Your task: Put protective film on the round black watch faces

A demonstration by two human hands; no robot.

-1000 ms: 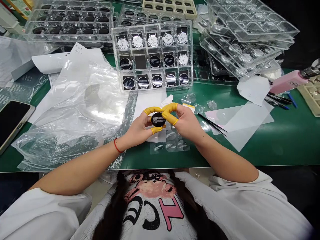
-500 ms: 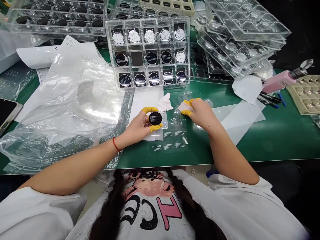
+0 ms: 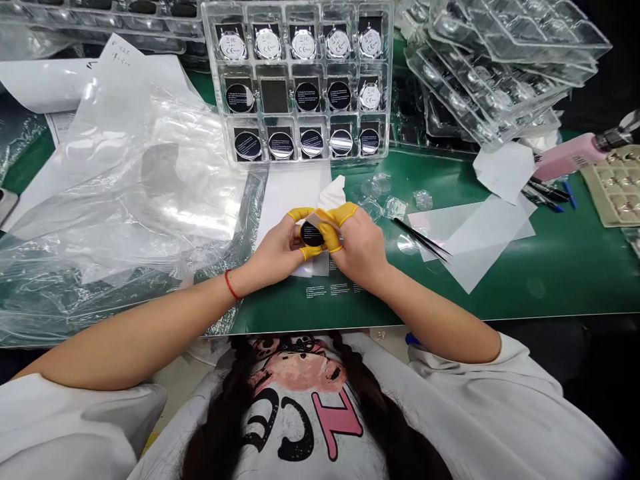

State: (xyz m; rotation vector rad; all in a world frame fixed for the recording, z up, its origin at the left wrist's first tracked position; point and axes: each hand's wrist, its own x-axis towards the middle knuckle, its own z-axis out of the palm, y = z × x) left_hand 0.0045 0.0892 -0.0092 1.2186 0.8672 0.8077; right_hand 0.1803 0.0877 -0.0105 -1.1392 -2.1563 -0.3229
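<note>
Both hands meet over the green mat [image 3: 550,267], just in front of the person's chest. The left hand [image 3: 277,250] pinches a black disc [image 3: 311,234] by its edge between thumb and forefinger, both capped in yellow finger cots. The right hand [image 3: 357,243], also in yellow cots, presses a small pale strip [image 3: 316,219] against the disc's top edge, its fingers closed on the strip. The disc is held just above a white sheet [image 3: 293,193] lying on the mat. Beyond it stands a clear tray [image 3: 300,83] with rows of round parts, some black, some silver. Tweezers [image 3: 423,239] lie on the mat just right of the right hand, near a few clear round films [image 3: 395,207]. A crumpled plastic bag [image 3: 125,193] covers the mat to the left. Empty clear trays are stacked at the far right [image 3: 500,67].
</note>
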